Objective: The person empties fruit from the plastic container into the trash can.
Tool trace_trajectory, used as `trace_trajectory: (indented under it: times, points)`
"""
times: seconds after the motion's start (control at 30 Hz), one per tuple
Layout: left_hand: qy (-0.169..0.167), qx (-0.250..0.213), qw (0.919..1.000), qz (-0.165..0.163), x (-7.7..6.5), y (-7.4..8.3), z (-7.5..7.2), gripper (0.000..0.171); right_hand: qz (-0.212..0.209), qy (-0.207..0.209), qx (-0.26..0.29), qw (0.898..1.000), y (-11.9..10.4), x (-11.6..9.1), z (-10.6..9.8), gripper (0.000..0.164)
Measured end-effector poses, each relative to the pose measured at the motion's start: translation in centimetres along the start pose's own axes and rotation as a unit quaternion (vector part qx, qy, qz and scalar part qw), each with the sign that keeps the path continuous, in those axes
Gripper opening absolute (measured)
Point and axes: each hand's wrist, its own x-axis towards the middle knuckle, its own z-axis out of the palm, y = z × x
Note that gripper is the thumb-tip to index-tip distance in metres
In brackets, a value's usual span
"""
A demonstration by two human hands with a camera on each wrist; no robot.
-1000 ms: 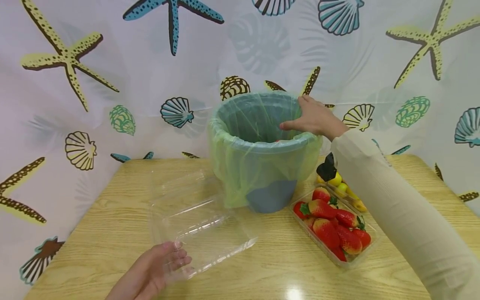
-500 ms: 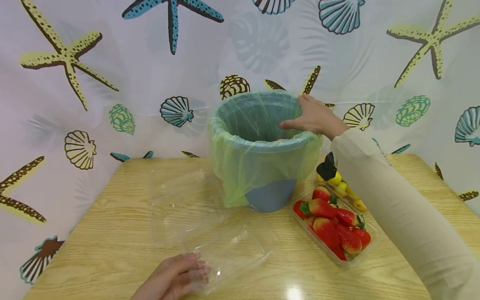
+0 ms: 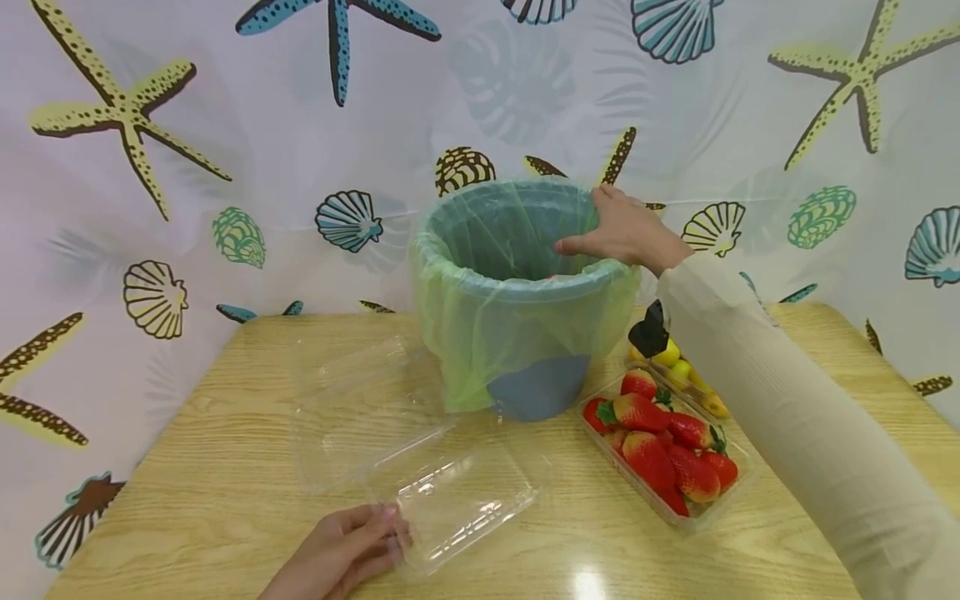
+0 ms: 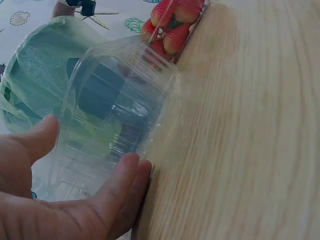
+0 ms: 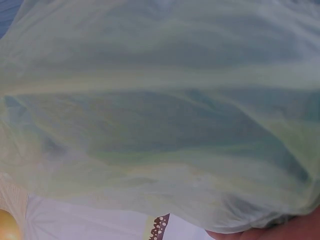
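My left hand (image 3: pixel 348 546) pinches the near left part of a clear plastic clamshell container (image 3: pixel 468 500), thumb on one side and fingers on the other. The left wrist view shows the container (image 4: pixel 120 100) tilted above the wooden table, nothing visible inside. A blue trash can (image 3: pixel 540 387) stands behind, lined with a thin green plastic bag (image 3: pixel 457 350) folded over the rim. My right hand (image 3: pixel 630 229) grips the can's right rim, thumb inside; its other fingers are partly hidden. A bit of red shows deep inside the can. Mostly the bag (image 5: pixel 160 125) fills the right wrist view.
Right of the can, a clear tray of strawberries (image 3: pixel 660 454) stands on the table (image 3: pixel 187 500). Behind it, partly under my right sleeve (image 3: pixel 765 400), lies another tray with yellow fruit (image 3: pixel 678 367). A patterned curtain (image 3: pixel 300 167) hangs behind the table.
My left hand has moved right, shifting the near half of the clamshell container rightward and tilting it. The right hand keeps its place on the trash can's rim.
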Motion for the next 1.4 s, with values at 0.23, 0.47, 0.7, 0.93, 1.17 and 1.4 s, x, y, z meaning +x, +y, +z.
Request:
trace_trajectory:
  times: [0.23,0.47,0.7,0.93,1.17,1.4]
  points:
    - [0.025,0.097,0.9948,0.019,-0.3,0.2,-0.4,0.066,0.000,0.000,0.004,1.000,-0.1,0.0,0.0,0.095]
    - [0.044,0.103,0.9936,-0.007,-0.7,1.1,-0.4,0.049,0.000,0.000,0.004,1.000,-0.1,-0.1,0.0,0.095]
    - [0.081,0.152,0.9850,-0.006,-1.4,3.2,-0.4,0.052,-0.001,-0.002,0.009,1.000,0.0,-0.1,0.0,0.095]
    - [0.134,0.189,0.9726,-0.020,-1.4,5.4,-0.2,0.060,-0.006,0.002,0.006,1.000,0.1,0.0,0.0,0.094]
    - [0.131,0.246,0.9596,-0.042,-1.2,7.4,-1.0,0.059,-0.004,-0.001,0.005,1.000,-0.1,0.0,0.0,0.094]
    - [0.118,0.282,0.9517,-0.022,-0.7,10.0,-1.1,0.059,0.002,-0.002,0.010,1.000,0.0,0.0,0.1,0.094]
